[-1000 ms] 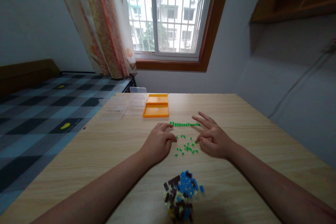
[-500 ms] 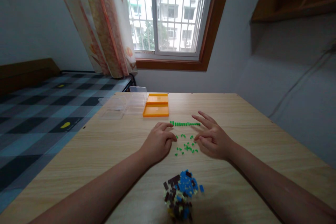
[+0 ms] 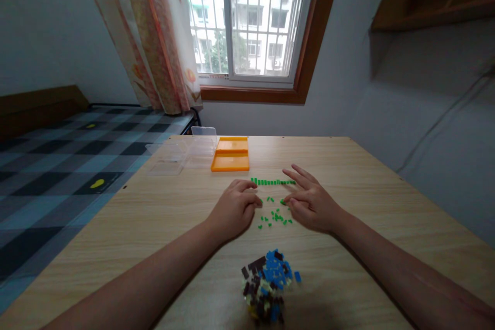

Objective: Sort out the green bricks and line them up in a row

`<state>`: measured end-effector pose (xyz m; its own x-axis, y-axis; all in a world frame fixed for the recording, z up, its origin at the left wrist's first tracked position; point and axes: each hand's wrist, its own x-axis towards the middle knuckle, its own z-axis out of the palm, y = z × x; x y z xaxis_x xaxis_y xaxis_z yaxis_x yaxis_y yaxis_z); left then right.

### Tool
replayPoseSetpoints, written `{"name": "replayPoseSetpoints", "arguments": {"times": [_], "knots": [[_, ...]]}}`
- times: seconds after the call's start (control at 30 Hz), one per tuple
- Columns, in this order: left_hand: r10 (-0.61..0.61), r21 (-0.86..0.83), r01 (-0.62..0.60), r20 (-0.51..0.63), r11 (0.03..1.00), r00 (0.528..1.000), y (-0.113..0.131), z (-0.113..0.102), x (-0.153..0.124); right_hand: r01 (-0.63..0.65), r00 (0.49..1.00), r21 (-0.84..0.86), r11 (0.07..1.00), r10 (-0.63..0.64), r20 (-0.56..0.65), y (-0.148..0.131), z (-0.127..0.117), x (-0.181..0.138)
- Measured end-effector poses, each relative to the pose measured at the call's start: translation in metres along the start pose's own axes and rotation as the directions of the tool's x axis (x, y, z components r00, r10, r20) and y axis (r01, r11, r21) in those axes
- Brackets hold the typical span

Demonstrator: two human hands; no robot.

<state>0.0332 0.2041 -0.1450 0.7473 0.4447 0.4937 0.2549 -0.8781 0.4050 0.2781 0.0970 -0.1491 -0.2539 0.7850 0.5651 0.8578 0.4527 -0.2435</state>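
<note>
A row of small green bricks runs across the table beyond my hands. Nearer to me lie several loose green bricks, scattered between the two hands. My left hand rests at the left of them, fingers apart; one fingertip reaches the row's left end and another is beside a loose brick. On the right, my right hand has its upper fingers spread over the row's right end. Its index fingertip is at a small green brick, apparently touching it. Neither hand grips anything visible.
Close to me sits a pile of blue, dark brown and pale bricks. An open orange case and clear plastic boxes stand at the table's far left. A bed adjoins the left side.
My right index fingertip has shifted slightly left onto a loose green brick. My left hand has stayed almost in place.
</note>
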Motion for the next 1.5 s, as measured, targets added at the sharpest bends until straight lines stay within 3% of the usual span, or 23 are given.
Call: {"name": "replayPoseSetpoints", "arguments": {"times": [0.17, 0.5, 0.63, 1.07, 1.27, 1.5], "knots": [[0.035, -0.203, -0.019, 0.078, 0.979, 0.996, 0.005, -0.006, 0.0, 0.071, 0.997, 0.02, 0.997, -0.071, -0.008, -0.004, -0.007, 0.0], [-0.102, -0.437, 0.253, 0.341, 0.863, 0.935, -0.005, -0.007, 0.003, 0.103, 0.985, 0.046, 0.994, -0.108, 0.133, -0.021, -0.012, 0.001], [-0.114, -0.456, 0.275, 0.349, 0.846, 0.93, -0.007, -0.007, 0.003, 0.099, 0.979, 0.027, 0.995, -0.103, 0.177, -0.024, -0.01, 0.0], [-0.067, -0.282, 0.178, 0.361, 0.943, 0.93, 0.003, -0.013, 0.006, 0.062, 0.977, 0.032, 0.998, -0.067, 0.203, -0.02, -0.01, 0.001], [-0.061, -0.296, 0.175, 0.356, 0.939, 0.932, 0.0, -0.012, 0.005, 0.051, 0.967, 0.028, 0.998, -0.056, 0.248, -0.02, -0.009, 0.001], [-0.161, -0.267, 0.237, 0.279, 0.934, 0.947, -0.004, -0.005, 0.005, 0.031, 0.981, 0.017, 0.999, -0.033, 0.192, -0.014, -0.008, -0.001]]}}
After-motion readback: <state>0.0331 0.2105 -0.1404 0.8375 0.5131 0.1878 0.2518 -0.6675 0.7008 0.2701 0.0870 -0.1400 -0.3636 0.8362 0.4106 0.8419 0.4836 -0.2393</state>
